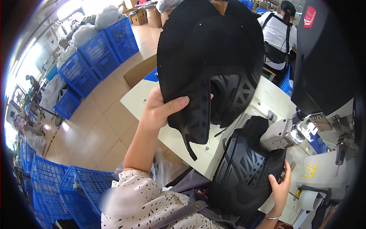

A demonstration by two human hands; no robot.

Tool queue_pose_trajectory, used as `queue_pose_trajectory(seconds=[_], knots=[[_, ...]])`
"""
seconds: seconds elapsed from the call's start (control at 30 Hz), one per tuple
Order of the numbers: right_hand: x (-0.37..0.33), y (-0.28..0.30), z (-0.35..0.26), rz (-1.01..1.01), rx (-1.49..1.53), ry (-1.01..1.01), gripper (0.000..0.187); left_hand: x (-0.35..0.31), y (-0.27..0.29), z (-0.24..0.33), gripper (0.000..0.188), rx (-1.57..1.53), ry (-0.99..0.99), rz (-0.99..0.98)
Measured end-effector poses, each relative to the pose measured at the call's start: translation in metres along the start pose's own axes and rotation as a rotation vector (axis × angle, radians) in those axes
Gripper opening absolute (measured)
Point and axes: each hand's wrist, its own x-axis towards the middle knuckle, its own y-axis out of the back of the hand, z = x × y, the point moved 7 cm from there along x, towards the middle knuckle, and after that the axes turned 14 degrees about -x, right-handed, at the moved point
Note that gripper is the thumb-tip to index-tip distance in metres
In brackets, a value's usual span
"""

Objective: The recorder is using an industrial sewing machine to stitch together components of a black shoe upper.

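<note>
My left hand [163,107] grips a black shoe upper [187,57], raised above the table, with the thumb across its front and the other fingers hidden behind. The piece is curved, with a row of eyelet holes and a dark geometric pattern. A second black shoe upper [244,168] lies lower down by the sewing machine's head [280,134], one end close to the machine. Beside that piece's right edge is my right hand [281,187], fingers stretched and apart, thumb against the dark material.
A pale machine table [177,143] spreads beneath the uppers. Blue crates [95,55] with white bags line the left, and more blue crates [57,187] stand at the lower left. A person in white [276,34] sits at the far right. A large dark panel [324,61] overhangs the right.
</note>
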Motion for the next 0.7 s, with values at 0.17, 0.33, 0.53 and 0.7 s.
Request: queue_pose_trajectory(seconds=[0.17,0.33,0.53,0.7], knots=[[0.012,0.0,0.002,0.001,0.089,-0.002,0.068,0.007,-0.002,0.0,0.034,-0.032,-0.035,-0.044],[0.017,0.003,0.008,0.034,-0.057,0.028,0.068,0.013,-0.008,0.005,0.031,-0.112,-0.053,-0.169],[0.034,0.0,0.017,0.008,0.046,0.057,0.065,0.024,-0.002,0.004,0.033,-0.097,0.0,-0.082],[0.033,0.007,0.012,0.157,-0.071,0.027,0.055,0.046,0.029,-0.012,0.037,0.035,0.006,0.129]])
